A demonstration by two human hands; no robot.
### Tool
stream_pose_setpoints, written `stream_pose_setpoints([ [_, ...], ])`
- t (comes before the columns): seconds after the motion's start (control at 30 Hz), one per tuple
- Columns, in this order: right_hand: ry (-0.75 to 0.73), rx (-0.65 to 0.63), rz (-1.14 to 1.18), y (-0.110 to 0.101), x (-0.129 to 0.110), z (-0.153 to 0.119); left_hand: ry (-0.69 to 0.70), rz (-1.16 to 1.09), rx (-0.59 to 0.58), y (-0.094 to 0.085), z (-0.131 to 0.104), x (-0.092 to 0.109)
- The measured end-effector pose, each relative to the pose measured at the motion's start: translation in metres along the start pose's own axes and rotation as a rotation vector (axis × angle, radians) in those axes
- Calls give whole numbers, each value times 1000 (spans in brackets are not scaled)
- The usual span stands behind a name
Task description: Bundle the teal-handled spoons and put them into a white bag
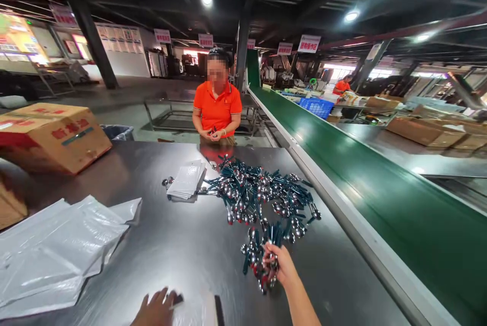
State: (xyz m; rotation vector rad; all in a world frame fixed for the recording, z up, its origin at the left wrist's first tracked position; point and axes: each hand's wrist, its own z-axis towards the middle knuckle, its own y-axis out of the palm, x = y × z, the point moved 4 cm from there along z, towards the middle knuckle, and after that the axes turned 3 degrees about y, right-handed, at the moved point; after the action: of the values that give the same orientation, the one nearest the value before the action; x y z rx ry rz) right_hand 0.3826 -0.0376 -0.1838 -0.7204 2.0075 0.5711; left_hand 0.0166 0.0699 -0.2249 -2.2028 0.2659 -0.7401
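Right hand (281, 261) wraps its fingers round glossy, dark-handled spoons (263, 281)!
They're at the near edge of the tangled spoon heap (262, 190); left hand (154, 310), nearer and left of it, spreads blurred fingers, can't tell if gripping; flat white packets (185, 180) lie left of the heap.

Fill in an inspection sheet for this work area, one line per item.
Surface: shiny grey metal table.
Job's things: loose heap of spoons with dark handles.
Clutter: stack of white packets beside the heap; large white bags and a cardboard box on the left.
Hands: right hand grips a bunch of spoons; left hand is at the bottom of the view, a dark object at its fingertips, hold unclear.
Cables: nothing seen.
Surroundings: green conveyor belt along the right; co-worker in an orange shirt across the table; blue crate beyond the belt.
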Motion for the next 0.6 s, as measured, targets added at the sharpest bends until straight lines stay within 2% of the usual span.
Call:
stream_pose_setpoints([
  [0.07, 44, -86, 77, 14, 19, -28, 41, -184, 143, -15, -4, 14],
  [0.1, 62, -121, 109, 21, 29, -41, 107, -358, 223, -25, -7, 26],
  [0.17, 90, -171, 159, 34, 46, -64, 171, -493, 294, -39, -10, 54],
  [0.23, 110, -204, 186, 46, 59, -85, 145, -854, 240, -41, -9, 84],
  [0.27, 119, -218, 192, 53, 65, -94, 104, -1050, 171, -36, -8, 99],
  [0.33, 122, -239, 208, 65, 71, -112, 100, -1167, 83, -24, -8, 130],
  [0.4, 109, -244, 246, 76, 72, -127, 74, -1236, 44, -9, -9, 150],
  [0.5, 93, -200, 330, 82, 69, -142, 18, -1307, 86, 5, -12, 153],
  [0.6, 87, -71, 435, 75, 68, -147, -5, -1316, 203, -2, -13, 134],
])
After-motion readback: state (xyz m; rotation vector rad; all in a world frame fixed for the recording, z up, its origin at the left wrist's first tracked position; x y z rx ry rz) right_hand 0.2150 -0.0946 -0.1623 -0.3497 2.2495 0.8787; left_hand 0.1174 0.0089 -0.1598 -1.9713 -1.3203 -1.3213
